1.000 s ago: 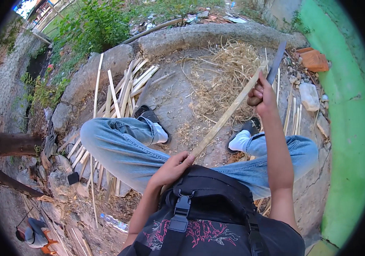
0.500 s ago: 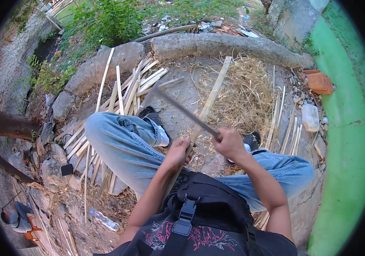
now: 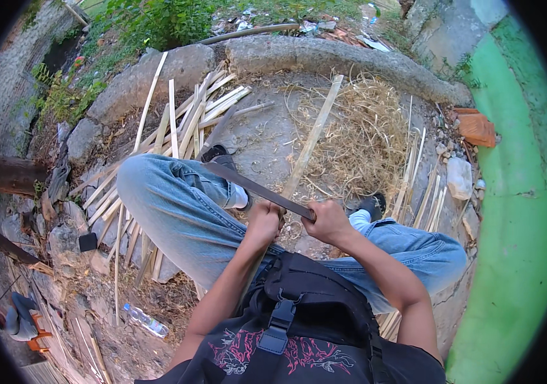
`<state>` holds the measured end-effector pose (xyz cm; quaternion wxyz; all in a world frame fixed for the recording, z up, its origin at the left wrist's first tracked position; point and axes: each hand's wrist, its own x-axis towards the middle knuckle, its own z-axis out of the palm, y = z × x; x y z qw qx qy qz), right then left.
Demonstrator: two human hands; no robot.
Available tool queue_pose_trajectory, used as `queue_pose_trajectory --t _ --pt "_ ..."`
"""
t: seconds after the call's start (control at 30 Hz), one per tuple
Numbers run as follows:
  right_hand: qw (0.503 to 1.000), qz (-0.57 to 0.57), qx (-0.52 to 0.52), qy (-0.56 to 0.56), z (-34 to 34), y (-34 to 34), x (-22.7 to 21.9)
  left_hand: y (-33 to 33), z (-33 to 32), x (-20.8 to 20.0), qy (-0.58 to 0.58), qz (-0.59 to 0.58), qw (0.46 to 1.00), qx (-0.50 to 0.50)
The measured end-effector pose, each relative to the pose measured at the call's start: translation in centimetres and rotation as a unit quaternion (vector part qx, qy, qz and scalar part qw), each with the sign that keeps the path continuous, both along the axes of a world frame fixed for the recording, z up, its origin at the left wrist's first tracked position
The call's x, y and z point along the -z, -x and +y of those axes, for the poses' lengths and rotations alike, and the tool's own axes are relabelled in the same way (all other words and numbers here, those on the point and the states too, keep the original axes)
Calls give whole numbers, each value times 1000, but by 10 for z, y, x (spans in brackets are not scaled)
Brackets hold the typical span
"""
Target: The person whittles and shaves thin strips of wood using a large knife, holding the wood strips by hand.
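Note:
A long pale bamboo strip (image 3: 316,136) slants away from my lap toward the pile of shavings. My left hand (image 3: 265,222) is closed around it near my waist. In my right hand (image 3: 328,223), also closed, is a long dark knife (image 3: 248,184). Its blade points up and left, lying across the strip just beyond my left hand. The handle is mostly hidden by my fingers, and I cannot tell whether the edge touches the strip.
Many split strips (image 3: 190,118) are heaped beyond my left knee. Curly shavings (image 3: 366,137) pile up ahead, inside a stone kerb (image 3: 344,61). More strips (image 3: 417,173) lie by my right foot, near a green wall (image 3: 510,211). A plastic bottle (image 3: 145,320) and a seated person (image 3: 21,320) are at lower left.
The knife has come down and back toward me, its blade now flatter across the strip near my left hand. My right hand has shifted slightly left and nearer. The view has tilted a little.

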<state>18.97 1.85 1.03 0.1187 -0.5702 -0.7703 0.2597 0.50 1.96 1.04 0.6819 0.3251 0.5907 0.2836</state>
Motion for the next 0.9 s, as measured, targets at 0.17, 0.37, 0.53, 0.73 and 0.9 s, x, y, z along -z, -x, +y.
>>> queue_pose_trajectory --t 0.17,0.37,0.53,0.73,0.9 --pt "1000 6 12 4 1 0 4 2 -3 9 -52 37 997 45" --pt "964 -6 264 -36 59 -76 43 3 -8 5 -85 49 995 29" --pt "895 25 444 21 85 -171 46 3 -10 10 -39 -11 999 7" --pt "947 122 297 -17 58 -91 -15 2 -12 26 -100 78 992 24" --pt "994 -4 93 59 14 -12 -39 1 -9 31 -106 80 991 25"
